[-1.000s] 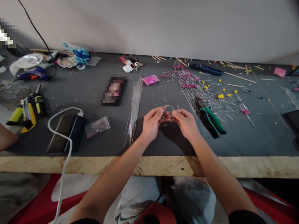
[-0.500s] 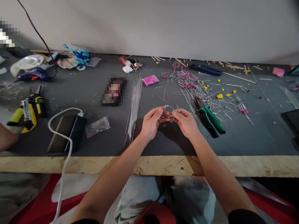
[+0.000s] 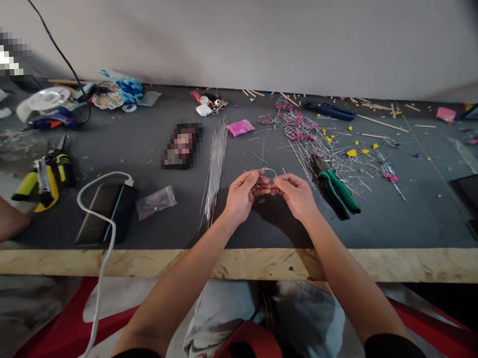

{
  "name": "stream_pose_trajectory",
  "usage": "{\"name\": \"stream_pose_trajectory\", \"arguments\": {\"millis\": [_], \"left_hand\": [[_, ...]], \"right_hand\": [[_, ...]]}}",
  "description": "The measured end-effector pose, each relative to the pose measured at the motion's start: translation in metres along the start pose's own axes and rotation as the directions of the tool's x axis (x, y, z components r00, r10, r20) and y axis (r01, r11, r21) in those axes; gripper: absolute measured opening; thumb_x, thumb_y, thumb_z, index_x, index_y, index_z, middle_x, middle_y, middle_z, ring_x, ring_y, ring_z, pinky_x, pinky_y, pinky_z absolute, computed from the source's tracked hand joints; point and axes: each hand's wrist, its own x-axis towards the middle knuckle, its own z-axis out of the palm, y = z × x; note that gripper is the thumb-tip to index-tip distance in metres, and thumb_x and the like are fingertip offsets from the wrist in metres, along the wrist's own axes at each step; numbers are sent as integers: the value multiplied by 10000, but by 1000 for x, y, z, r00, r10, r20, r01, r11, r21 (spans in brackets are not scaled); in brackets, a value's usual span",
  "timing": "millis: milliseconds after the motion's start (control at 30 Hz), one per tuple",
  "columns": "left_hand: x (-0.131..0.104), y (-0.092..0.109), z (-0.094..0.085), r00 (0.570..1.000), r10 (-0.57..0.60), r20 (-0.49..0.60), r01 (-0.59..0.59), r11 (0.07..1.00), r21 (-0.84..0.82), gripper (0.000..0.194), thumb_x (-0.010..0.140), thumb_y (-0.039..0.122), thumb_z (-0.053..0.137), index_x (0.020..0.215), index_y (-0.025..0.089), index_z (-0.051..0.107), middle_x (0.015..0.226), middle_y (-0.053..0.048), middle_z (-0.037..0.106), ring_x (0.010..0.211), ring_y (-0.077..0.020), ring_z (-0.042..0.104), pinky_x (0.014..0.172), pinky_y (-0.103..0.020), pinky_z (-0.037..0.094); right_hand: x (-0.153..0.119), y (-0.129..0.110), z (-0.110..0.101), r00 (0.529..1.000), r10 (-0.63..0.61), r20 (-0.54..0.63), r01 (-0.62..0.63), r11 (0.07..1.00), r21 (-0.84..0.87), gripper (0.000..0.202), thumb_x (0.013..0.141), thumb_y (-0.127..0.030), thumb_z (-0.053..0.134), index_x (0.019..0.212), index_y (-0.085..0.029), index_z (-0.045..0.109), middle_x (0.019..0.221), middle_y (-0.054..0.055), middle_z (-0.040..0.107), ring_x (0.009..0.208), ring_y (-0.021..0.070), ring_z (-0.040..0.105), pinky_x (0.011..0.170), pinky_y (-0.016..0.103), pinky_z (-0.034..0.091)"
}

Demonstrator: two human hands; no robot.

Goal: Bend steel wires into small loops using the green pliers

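A thin silvery wire (image 3: pixel 271 170), curved into a loop, is pinched between my two hands above the grey table. My left hand (image 3: pixel 242 196) has thumb and fingers closed on its left side. On its right side my right hand (image 3: pixel 298 193) pinches it, the fingertips of both hands nearly touching. Just left of my left hand lies a bundle of straight wires (image 3: pixel 215 167). Green-handled pliers (image 3: pixel 335 187) rest right of my right hand. Behind them are wire pieces with pink beads (image 3: pixel 296 125) and yellow bits (image 3: pixel 352 153).
A pink packet (image 3: pixel 240 127), a phone (image 3: pixel 182 145), a clear bag (image 3: pixel 156 203) and a power bank (image 3: pixel 107 213) with a white cable lie on the table. Yellow-handled tools (image 3: pixel 47 181) are at left, near another person's arm (image 3: pixel 3 218). A blue cutter (image 3: pixel 329 110) lies behind.
Both hands keep their pinch on the wire. My left hand and the curved wire have shifted very slightly left.
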Motion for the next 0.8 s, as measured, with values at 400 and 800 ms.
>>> {"name": "stream_pose_trajectory", "arguments": {"millis": [400, 800], "left_hand": [[3, 4, -8, 976, -201, 85, 209, 974, -91, 188, 807, 298, 599, 898, 141, 651, 711, -29, 688, 597, -110, 662, 564, -182, 548], [-1, 3, -1, 1000, -7, -4, 7, 1000, -11, 243, 765, 339, 659, 887, 129, 651, 742, -56, 696, 655, -135, 667, 642, -251, 558]], "right_hand": [[-5, -8, -2, 974, 90, 209, -115, 987, 108, 82, 696, -278, 726, 743, -221, 692, 669, -26, 650, 607, 100, 592, 639, 274, 474], [-3, -8, 1, 992, 88, 95, -96, 992, 79, 197, 684, -316, 733, 854, -251, 658, 680, -48, 631, 620, 100, 590, 656, 276, 487]]}}
